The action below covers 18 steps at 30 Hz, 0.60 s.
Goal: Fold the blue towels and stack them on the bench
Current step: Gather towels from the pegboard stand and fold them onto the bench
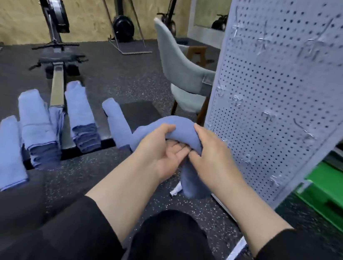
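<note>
I hold a blue towel (179, 128) in front of me, bunched into an arch with one end hanging down below my hands. My left hand (159, 150) is under it, palm up, with its thumb and fingers curled round the cloth. My right hand (209, 150) grips the towel from above on the right. On the black bench (109, 134) to the left lie folded blue towels: a single one (9, 156) nearest, a tall stack (37, 127), a second stack (82, 118) and a single one (116, 122) next to my hands.
A white perforated panel (279, 100) leans close on the right, with a green crate (336, 195) behind it. A grey armchair (184, 72) stands ahead. A rowing machine (55, 44) and other gym gear sit on the dark speckled floor beyond the bench.
</note>
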Each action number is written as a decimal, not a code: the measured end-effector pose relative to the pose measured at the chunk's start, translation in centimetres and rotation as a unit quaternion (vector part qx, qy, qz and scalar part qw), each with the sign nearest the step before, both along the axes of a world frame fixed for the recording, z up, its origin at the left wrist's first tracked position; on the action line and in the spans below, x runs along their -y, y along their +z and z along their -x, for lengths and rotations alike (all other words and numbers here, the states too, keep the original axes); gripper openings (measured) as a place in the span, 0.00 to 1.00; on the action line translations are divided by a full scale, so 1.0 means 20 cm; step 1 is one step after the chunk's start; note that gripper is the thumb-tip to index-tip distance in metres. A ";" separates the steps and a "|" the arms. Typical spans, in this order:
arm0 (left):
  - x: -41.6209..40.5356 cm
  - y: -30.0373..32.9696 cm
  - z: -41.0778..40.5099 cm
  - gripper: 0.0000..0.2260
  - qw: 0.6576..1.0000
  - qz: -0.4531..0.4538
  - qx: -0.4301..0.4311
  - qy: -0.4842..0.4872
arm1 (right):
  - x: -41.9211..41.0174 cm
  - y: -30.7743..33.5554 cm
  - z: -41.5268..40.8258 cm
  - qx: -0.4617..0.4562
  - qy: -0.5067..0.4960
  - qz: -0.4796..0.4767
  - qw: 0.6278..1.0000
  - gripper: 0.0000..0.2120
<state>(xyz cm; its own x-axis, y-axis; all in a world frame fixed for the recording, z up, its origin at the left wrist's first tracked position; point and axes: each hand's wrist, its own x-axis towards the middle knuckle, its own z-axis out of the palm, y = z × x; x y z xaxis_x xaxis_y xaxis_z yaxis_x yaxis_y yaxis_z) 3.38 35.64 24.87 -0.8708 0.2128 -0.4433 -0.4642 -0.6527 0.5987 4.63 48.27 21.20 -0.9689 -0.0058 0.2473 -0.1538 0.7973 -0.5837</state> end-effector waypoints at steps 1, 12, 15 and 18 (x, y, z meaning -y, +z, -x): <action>-0.07 -0.02 -0.01 0.12 1.000 0.012 -0.003 -0.020 | -0.07 -0.03 -0.03 -0.006 -0.031 0.014 0.999 0.28; -0.55 -0.56 -0.10 0.20 0.546 0.704 -0.373 -0.259 | -0.66 -0.41 -0.31 0.120 -0.179 -0.021 0.976 0.07; -0.68 -0.74 -0.14 0.15 0.458 0.704 -0.419 -0.346 | -0.71 -0.49 -0.37 0.137 -0.187 -0.025 0.972 0.04; -0.76 -0.89 -0.14 0.13 0.485 0.687 -0.434 -0.323 | -0.76 -0.58 -0.40 0.143 -0.201 -0.022 0.969 0.06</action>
